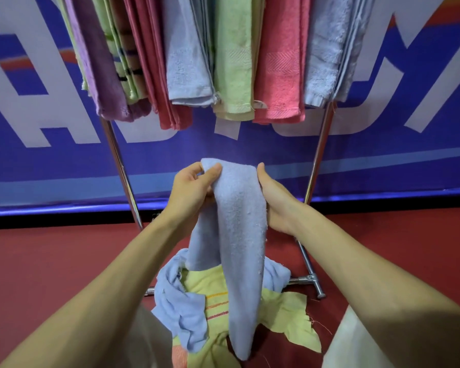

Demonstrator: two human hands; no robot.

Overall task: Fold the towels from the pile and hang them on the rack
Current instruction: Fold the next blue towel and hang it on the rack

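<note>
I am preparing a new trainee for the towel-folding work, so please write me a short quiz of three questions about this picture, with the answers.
1. Multiple choice: the left grip and the right grip hold one towel between them. Its colour is: A) pink, B) light blue, C) green.
2. True or false: this towel already hangs on the rack.
3. Short answer: on the floor, what is the main colour of the striped cloth next to the crumpled blue one?

Key: 1 B; 2 false; 3 yellow.
</note>
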